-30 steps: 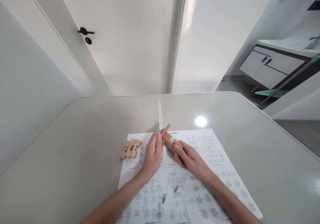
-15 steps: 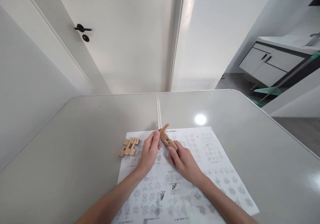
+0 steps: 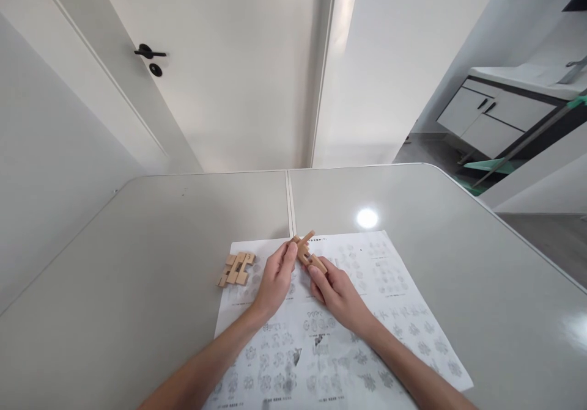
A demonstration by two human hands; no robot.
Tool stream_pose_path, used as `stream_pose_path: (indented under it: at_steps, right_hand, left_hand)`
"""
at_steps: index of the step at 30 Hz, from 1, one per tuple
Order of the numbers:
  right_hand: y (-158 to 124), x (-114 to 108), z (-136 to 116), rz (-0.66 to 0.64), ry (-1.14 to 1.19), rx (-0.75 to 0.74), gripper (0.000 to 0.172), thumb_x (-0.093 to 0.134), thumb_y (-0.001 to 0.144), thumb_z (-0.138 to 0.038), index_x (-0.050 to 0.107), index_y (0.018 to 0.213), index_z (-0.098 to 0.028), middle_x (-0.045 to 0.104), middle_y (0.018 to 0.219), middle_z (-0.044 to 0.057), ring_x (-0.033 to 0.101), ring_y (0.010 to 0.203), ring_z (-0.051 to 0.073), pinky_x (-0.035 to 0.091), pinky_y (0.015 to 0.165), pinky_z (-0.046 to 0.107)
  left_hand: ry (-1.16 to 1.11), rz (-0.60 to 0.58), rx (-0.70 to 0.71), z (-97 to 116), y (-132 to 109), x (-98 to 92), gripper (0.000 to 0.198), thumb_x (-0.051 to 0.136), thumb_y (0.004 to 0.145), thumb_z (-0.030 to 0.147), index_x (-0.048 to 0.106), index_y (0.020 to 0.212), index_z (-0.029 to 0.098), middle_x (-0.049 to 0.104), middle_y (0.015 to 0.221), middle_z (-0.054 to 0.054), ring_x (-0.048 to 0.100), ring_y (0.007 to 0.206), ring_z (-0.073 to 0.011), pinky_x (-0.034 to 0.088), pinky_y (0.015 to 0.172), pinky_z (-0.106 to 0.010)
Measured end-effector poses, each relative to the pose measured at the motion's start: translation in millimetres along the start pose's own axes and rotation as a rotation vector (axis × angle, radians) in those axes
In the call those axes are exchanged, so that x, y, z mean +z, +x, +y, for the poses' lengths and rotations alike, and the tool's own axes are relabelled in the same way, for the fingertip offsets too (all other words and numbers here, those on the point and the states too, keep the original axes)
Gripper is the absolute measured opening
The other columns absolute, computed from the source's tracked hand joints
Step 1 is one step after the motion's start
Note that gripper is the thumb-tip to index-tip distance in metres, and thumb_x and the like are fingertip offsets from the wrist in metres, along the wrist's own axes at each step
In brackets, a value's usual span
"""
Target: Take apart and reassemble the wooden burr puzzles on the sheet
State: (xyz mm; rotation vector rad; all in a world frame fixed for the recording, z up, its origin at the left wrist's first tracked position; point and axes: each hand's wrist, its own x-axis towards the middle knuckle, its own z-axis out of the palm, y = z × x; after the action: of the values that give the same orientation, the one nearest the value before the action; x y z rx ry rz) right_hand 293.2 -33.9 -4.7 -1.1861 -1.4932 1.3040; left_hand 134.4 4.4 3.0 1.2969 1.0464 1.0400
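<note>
Between my two hands are notched wooden puzzle pieces [image 3: 304, 252], joined or crossing each other above the top of the printed sheet. My left hand [image 3: 277, 275] pinches their upper left end between thumb and fingers. Around the lower right end, my right hand [image 3: 334, 285] is closed with the thumb on top. One slim piece sticks out up and to the right. Fingers hide part of how the pieces fit. To the left, another group of notched wooden blocks [image 3: 236, 269] lies at the sheet's upper left edge; one bears a dark mark like a 3.
A large paper sheet [image 3: 394, 330] printed with rows of small grey diagrams lies under my hands. The grey table [image 3: 137, 275] has a seam down its middle. Beyond stand a white door [image 3: 229, 80] and, at right, a sink cabinet [image 3: 495, 110].
The held wooden pieces have turned a little, and the slim piece now sits slightly lower and further right, with a notch showing more. The blocks at left stay put.
</note>
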Motion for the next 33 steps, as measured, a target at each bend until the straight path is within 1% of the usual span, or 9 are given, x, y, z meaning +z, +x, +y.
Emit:
stream_pose_path:
  at_steps: [4, 6, 10, 15, 21, 24, 28, 30, 33]
  right_hand:
    - [1, 2, 6, 0.027, 0.027, -0.010, 0.034, 0.041, 0.107, -0.052, 0.045, 0.085, -0.026, 0.048, 0.059, -0.006, 0.040, 0.051, 0.015, 0.033, 0.053, 0.029]
    - [1, 2, 7, 0.032, 0.035, -0.008, 0.034, 0.042, 0.107, -0.052, 0.046, 0.086, -0.026, 0.048, 0.059, -0.006, 0.040, 0.050, 0.015, 0.032, 0.052, 0.029]
    - [2, 1, 6, 0.011, 0.045, -0.010, 0.035, 0.041, 0.108, -0.052, 0.045, 0.085, -0.026, 0.048, 0.059, -0.006, 0.039, 0.051, 0.015, 0.032, 0.053, 0.029]
    - [2, 0, 4, 0.014, 0.037, -0.019, 0.035, 0.040, 0.108, -0.051, 0.045, 0.085, -0.026, 0.048, 0.059, -0.006, 0.041, 0.052, 0.015, 0.034, 0.055, 0.029]
    - [0, 1, 3, 0.009, 0.027, -0.009, 0.033, 0.042, 0.108, -0.050, 0.048, 0.086, -0.026, 0.049, 0.057, -0.006, 0.041, 0.050, 0.015, 0.035, 0.054, 0.030]
    - [0, 1, 3, 0.006, 0.032, -0.003, 0.034, 0.041, 0.108, -0.051, 0.049, 0.086, -0.026, 0.048, 0.056, -0.006, 0.041, 0.050, 0.015, 0.035, 0.054, 0.029]
    - [0, 0, 2, 0.005, 0.052, 0.001, 0.035, 0.042, 0.108, -0.051, 0.048, 0.085, -0.026, 0.048, 0.056, -0.006, 0.039, 0.049, 0.014, 0.034, 0.053, 0.029]
    - [0, -1, 1, 0.004, 0.055, 0.010, 0.035, 0.044, 0.107, -0.051, 0.047, 0.083, -0.025, 0.048, 0.056, -0.006, 0.039, 0.049, 0.014, 0.033, 0.052, 0.028]
    - [-1, -2, -1, 0.001, 0.061, 0.023, 0.036, 0.046, 0.106, -0.052, 0.047, 0.082, -0.025, 0.048, 0.055, -0.006, 0.038, 0.049, 0.014, 0.031, 0.051, 0.028]
  left_hand:
    - [0.016, -0.082, -0.003, -2, -3, 3.9, 0.043, 0.051, 0.103, 0.055, 0.065, 0.092, 0.017, 0.056, 0.078, -0.001, 0.051, 0.074, -0.0170, 0.043, 0.073, -0.030]
    - [0.014, -0.089, -0.003, -5, -5, 7.0, 0.042, 0.051, 0.103, 0.055, 0.061, 0.086, 0.018, 0.056, 0.079, -0.001, 0.051, 0.076, -0.0174, 0.044, 0.073, -0.029]
    - [-0.006, -0.036, 0.001, -11, -8, 11.1, 0.042, 0.049, 0.104, 0.055, 0.056, 0.085, 0.019, 0.051, 0.077, 0.000, 0.048, 0.074, -0.0162, 0.044, 0.072, -0.028]
    - [0.037, 0.007, 0.028, -11, -9, 13.4, 0.044, 0.048, 0.103, 0.059, 0.052, 0.082, 0.020, 0.051, 0.075, 0.001, 0.046, 0.070, -0.0148, 0.043, 0.070, -0.028]
    - [0.017, 0.094, 0.014, -7, -7, 15.6, 0.049, 0.047, 0.102, 0.063, 0.061, 0.088, 0.018, 0.051, 0.072, 0.002, 0.043, 0.066, -0.0144, 0.039, 0.064, -0.027]
    - [-0.058, 0.073, -0.011, -6, -6, 15.9, 0.048, 0.051, 0.100, 0.063, 0.064, 0.089, 0.018, 0.048, 0.071, 0.002, 0.042, 0.066, -0.0139, 0.039, 0.063, -0.027]
    - [-0.202, 0.022, -0.083, -6, -5, 13.8, 0.047, 0.054, 0.100, 0.061, 0.067, 0.094, 0.016, 0.052, 0.075, 0.000, 0.046, 0.069, -0.0142, 0.038, 0.061, -0.025]
    - [-0.228, 0.009, -0.098, -6, -4, 11.4, 0.046, 0.056, 0.100, 0.059, 0.067, 0.092, 0.016, 0.048, 0.071, 0.001, 0.042, 0.065, -0.0130, 0.036, 0.058, -0.025]
    - [-0.247, -0.005, -0.088, -6, -2, 7.5, 0.045, 0.058, 0.100, 0.057, 0.064, 0.081, 0.016, 0.039, 0.066, 0.004, 0.033, 0.058, -0.0114, 0.031, 0.055, -0.025]
